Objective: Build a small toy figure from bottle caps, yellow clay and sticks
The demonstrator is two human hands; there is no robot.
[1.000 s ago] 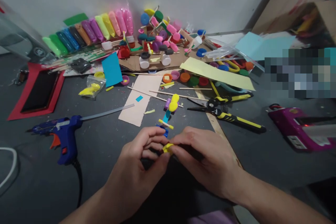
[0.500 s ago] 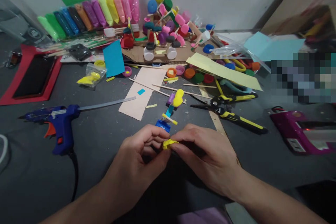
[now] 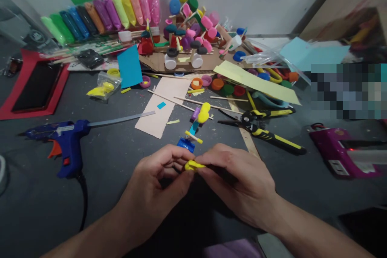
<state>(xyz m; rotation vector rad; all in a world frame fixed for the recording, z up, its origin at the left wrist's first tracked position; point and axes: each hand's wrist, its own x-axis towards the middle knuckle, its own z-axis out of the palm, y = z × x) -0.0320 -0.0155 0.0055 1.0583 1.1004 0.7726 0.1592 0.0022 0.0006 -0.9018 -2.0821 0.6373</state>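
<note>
Hands close together, I hold a yellow lump (image 3: 192, 165) between them over the near part of the counter (image 3: 111, 161). The left hand (image 3: 154, 181) has its thumb and forefinger nearly closed on the lump's left end, the other fingers loosely curled in behind; the right hand (image 3: 242, 181) pinches the right end by the fingertips. So light a grip probably suits something small that looks soft, since a full fist would flatten it.

Far left, a phone (image 3: 36, 86) lies on red card (image 3: 28, 56). Nearer me is the glue gun (image 3: 71, 141), nozzle pointing away from my hands, perhaps for safety; its cable drops towards me. Between it and my left wrist runs a broad stretch of bare counter, enough to swing that arm out.

Straight ahead, just beyond my fingers, sits a small toy (image 3: 186, 144) with a blue base, so reaching forward is tight; whether it touches my forefinger I can't tell. To the right, pliers (image 3: 256, 125) lie with spread handles, and past them a purple gadget (image 3: 335, 151). My right elbow has room between those and the counter's near edge, which shadow hides.
</note>
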